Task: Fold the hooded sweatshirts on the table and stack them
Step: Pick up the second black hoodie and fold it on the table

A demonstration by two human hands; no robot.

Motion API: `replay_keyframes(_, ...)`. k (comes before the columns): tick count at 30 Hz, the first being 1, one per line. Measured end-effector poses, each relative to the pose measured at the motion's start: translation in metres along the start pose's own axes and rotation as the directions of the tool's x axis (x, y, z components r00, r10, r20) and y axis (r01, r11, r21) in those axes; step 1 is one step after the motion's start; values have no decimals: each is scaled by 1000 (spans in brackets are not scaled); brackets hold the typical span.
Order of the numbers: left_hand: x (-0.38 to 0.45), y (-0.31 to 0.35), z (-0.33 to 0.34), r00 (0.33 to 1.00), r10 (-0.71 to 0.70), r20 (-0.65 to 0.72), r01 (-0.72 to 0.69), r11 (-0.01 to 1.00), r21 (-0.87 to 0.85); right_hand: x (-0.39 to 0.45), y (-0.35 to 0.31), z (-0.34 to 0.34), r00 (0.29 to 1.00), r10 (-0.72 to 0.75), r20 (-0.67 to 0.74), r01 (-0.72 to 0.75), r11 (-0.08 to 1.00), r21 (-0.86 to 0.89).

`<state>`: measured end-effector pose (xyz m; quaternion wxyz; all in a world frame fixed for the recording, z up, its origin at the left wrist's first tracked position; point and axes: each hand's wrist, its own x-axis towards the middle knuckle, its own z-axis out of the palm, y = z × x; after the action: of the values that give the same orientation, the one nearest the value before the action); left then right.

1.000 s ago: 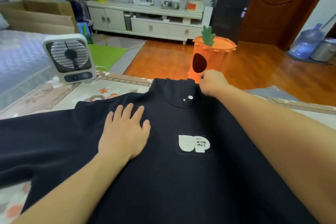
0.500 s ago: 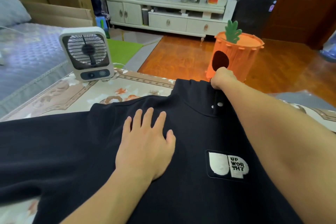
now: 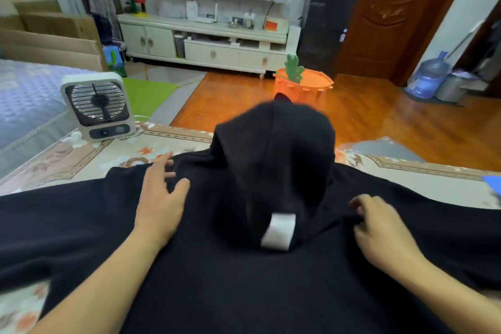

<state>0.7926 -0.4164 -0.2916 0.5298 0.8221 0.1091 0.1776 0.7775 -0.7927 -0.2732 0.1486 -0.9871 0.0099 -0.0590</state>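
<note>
A black hooded sweatshirt lies spread across the table, sleeves running off to both sides. Its hood is folded toward me over the chest, blurred by motion, and partly covers a white logo patch. My left hand lies flat on the left shoulder, fingers spread. My right hand rests on the right shoulder with fingers curled loosely, holding nothing that I can see.
The table has a floral cloth. A small white fan stands at its far left. An orange carrot-shaped bin sits on the wooden floor beyond the far edge. Something blue shows at the right edge.
My right hand let go of the hood at the far edge and came back to the right shoulder. The hood flipped toward me over the chest. My left hand slid left.
</note>
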Motion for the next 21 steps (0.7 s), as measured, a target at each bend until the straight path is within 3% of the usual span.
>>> replay_keyframes(3,-4,3,2,1000,11,27,-13,996,84,-4,-3,-28,990,133,-54,-121,974,191)
replay_keyframes(7,-5,6,4,998,7,57,-21,966,257,-7,-35,-38,930,315,188,-365,738,568)
replay_keyframes(11,-18,21,3,999,-34,21,27,961,276,-23,-58,-46,872,374,315,-485,585,649)
replay_keyframes(13,-26,39,7,986,-151,-69,163,958,236,-25,-67,-51,826,386,410,-560,481,675)
replay_keyframes(15,-33,65,11,927,-371,-58,376,917,130,-20,-72,-53,749,372,549,-660,346,667)
replay_keyframes(17,-43,88,18,796,-587,149,595,804,-15,-15,-77,-53,680,340,650,-729,224,646)
replay_keyframes(19,-54,102,16,655,-675,341,731,680,-56,-10,-82,-57,649,330,686,-754,155,638)
replay_keyframes(21,-52,110,14,621,-673,401,767,627,-135,-4,-88,-67,663,322,675,-735,108,670)
